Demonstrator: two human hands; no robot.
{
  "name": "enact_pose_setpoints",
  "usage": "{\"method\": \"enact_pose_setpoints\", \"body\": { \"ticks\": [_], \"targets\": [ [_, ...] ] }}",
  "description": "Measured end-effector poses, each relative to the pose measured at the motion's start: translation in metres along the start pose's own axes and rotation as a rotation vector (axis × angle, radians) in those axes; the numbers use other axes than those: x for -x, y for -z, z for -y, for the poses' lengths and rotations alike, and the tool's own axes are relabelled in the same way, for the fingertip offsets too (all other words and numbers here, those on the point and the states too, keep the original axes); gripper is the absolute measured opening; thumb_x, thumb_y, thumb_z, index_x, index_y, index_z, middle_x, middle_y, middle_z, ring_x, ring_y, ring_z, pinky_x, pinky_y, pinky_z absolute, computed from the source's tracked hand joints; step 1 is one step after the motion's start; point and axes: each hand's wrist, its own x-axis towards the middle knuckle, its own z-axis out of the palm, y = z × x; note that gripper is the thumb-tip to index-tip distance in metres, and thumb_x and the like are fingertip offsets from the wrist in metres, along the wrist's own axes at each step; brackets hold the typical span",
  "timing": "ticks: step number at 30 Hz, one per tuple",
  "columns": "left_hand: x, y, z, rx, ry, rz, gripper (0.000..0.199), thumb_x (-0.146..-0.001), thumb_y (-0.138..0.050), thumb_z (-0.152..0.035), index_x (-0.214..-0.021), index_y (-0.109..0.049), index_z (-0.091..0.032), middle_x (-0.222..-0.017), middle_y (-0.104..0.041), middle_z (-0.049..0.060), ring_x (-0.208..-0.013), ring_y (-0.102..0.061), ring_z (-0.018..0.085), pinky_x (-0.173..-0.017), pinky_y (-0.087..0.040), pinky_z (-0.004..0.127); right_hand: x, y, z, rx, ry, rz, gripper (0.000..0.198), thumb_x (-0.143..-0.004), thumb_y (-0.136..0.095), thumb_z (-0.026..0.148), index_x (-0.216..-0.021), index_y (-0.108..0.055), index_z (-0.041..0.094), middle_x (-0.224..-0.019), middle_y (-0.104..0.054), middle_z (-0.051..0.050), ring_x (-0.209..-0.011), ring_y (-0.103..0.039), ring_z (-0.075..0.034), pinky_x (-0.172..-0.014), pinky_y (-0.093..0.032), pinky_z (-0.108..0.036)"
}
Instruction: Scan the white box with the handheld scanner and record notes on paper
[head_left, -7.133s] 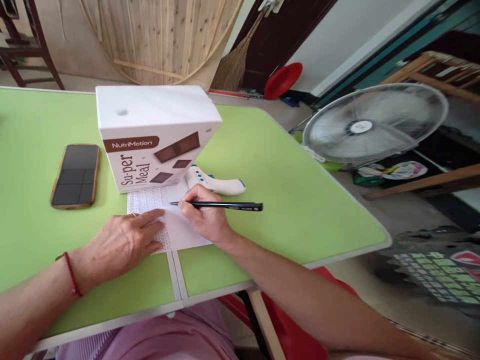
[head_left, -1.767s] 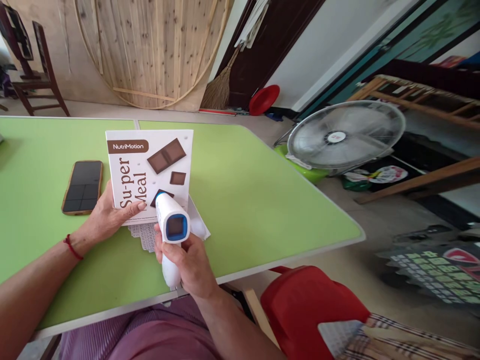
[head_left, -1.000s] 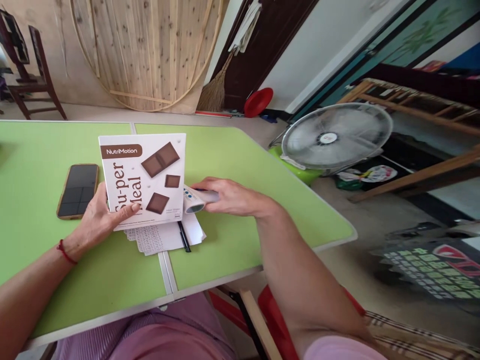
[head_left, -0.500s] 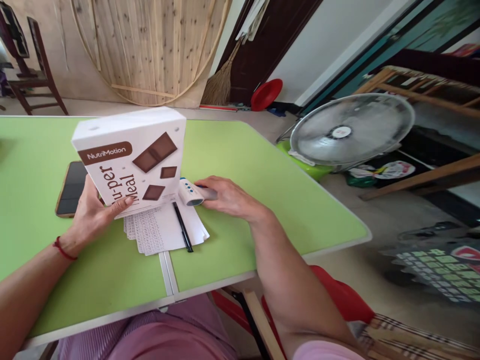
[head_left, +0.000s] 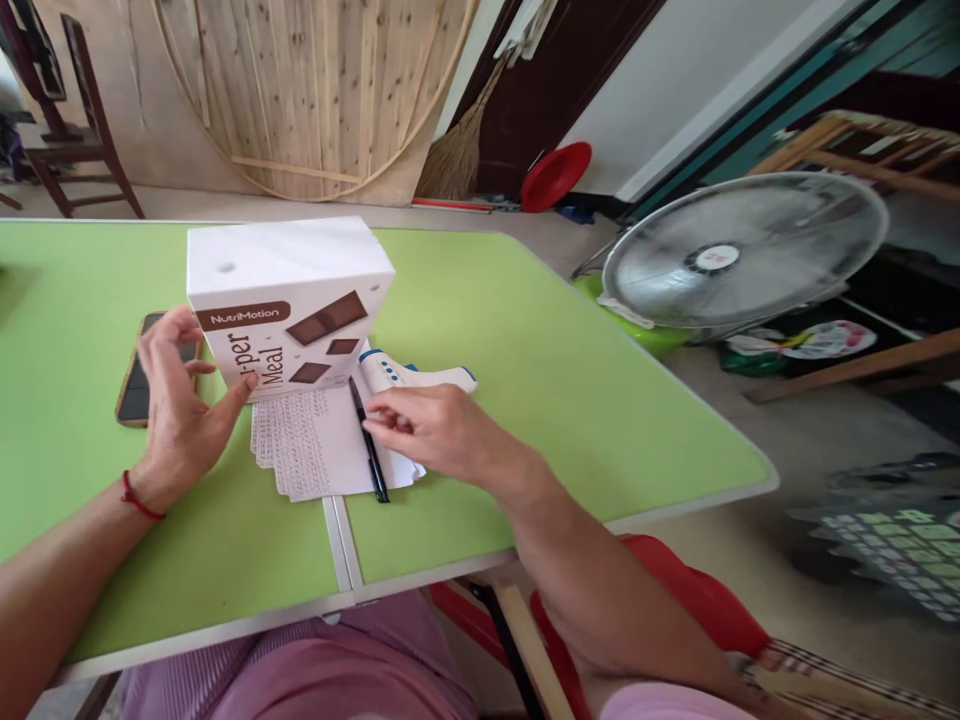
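Two hands are at work here, and neither closes on anything. Your left hand (head_left: pixel 176 400) has an open grip, fingers spread, with the thumb tip touching the lower left corner of the white box (head_left: pixel 289 300) — the box stands upright on the tabletop (head_left: pixel 525 380). Your right hand (head_left: pixel 431 435) lies loosely open, fingertips resting on the paper sheets (head_left: pixel 322 445) just right of the black pen (head_left: pixel 367 440), which lies across the sheets pointing near to far. Just beyond your right hand, the white and blue thermometer (head_left: pixel 412 372) lies on its side beside the right of the box. To the left of the box, partly behind your left hand, a phone (head_left: pixel 135 385) lies flat — screen dark. Off the right edge a fan (head_left: pixel 739 255) stands on the floor.
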Motion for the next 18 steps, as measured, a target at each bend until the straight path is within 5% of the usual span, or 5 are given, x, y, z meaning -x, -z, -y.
{"method": "enact_pose_setpoints", "body": {
  "ticks": [2, 4, 7, 10, 18],
  "targets": [
    [0.007, 0.003, -0.012, -0.156, -0.117, -0.177, 0.056, -0.080, -0.075, -0.044, -0.123, -0.042, -0.028, -0.131, -0.042, 0.009, -0.114, -0.050, 0.030, -0.082, -0.054, 0.046, 0.002, -0.013, 0.006, 0.120, -0.035, 0.021, 0.006, -0.081, -0.068, 0.025, -0.077, -0.069, 0.020, -0.063, -0.064, -0.002, -0.055, -0.050, -0.014, -0.055, -0.034, -0.029],
    [0.014, 0.004, -0.023, -0.236, -0.298, -0.182, 0.038, -0.082, -0.075, -0.038, -0.109, -0.050, -0.028, -0.110, -0.055, 0.006, -0.099, -0.056, 0.026, -0.074, -0.055, 0.041, 0.003, -0.022, 0.008, 0.265, -0.073, 0.043, 0.007, -0.082, -0.064, 0.019, -0.083, -0.071, 0.018, -0.064, -0.065, -0.004, -0.053, -0.047, -0.014, -0.053, -0.029, -0.029],
    [0.023, -0.001, -0.030, -0.254, -0.598, 0.163, 0.009, -0.094, -0.060, -0.023, -0.103, -0.057, -0.025, -0.092, -0.064, 0.003, -0.082, -0.064, 0.019, -0.068, -0.057, 0.033, 0.004, -0.021, 0.009, 0.331, -0.078, 0.101, 0.024, -0.080, -0.054, 0.010, -0.092, -0.073, 0.019, -0.065, -0.066, -0.003, -0.052, -0.045, -0.013, -0.053, -0.028, -0.029],
    [0.029, -0.010, -0.025, -0.329, -0.664, 0.476, 0.020, -0.102, -0.044, -0.026, -0.106, -0.063, -0.020, -0.102, -0.071, 0.007, -0.079, -0.070, 0.019, -0.065, -0.058, 0.030, 0.005, 0.000, 0.007, 0.131, -0.055, 0.137, 0.030, -0.079, -0.050, 0.013, -0.093, -0.074, 0.023, -0.069, -0.068, -0.001, -0.054, -0.051, -0.013, -0.055, -0.037, -0.028],
    [0.038, -0.017, -0.015, -0.466, -0.625, 0.699, 0.041, -0.105, -0.032, -0.031, -0.095, -0.068, -0.016, -0.124, -0.069, 0.012, -0.078, -0.074, 0.022, -0.064, -0.061, 0.033, 0.028, 0.050, 0.007, -0.432, -0.094, 0.051, 0.036, -0.075, -0.073, 0.027, -0.111, -0.070, 0.029, -0.082, -0.069, -0.004, -0.073, -0.065, -0.020, -0.065, -0.052, -0.035]
  ]
}}
